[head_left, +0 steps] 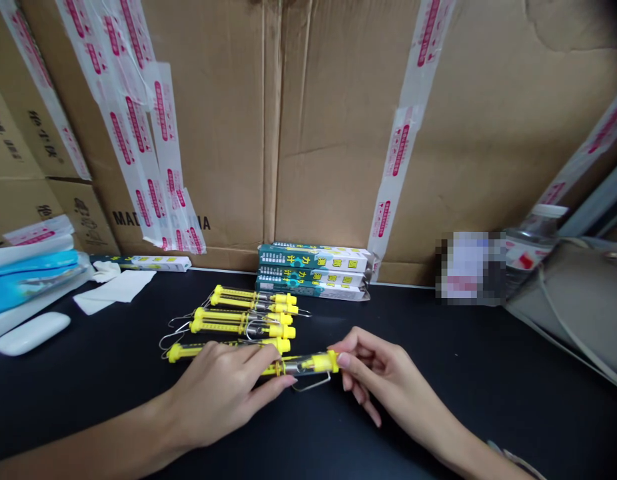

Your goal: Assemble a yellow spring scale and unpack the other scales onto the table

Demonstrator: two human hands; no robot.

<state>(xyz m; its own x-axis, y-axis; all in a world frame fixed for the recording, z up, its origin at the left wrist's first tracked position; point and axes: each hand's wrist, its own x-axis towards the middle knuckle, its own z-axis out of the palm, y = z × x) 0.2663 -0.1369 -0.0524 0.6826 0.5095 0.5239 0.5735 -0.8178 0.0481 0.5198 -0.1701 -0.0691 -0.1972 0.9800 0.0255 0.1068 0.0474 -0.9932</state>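
Note:
Between my two hands is a yellow spring scale (306,365) with a clear tube and a bent metal hook below its right end. My left hand (223,387) is wrapped round its body, hiding the left part. The thumb and forefinger of my right hand (376,370) pinch the yellow cap at its right end, with the other fingers loosely bent. Just behind my left hand lies another spring scale (188,351), partly covered by the fingers. Farther back, several more spring scales (243,320) lie side by side, their metal hooks at the ends.
Printed narrow boxes (313,267) are stacked against a large cardboard box (328,133) at the back. Another narrow box (153,263), white paper (116,292), a blue pack (31,273) and a white oval object (32,333) lie left. A plastic bottle (531,247) and grey bag (578,300) stand right.

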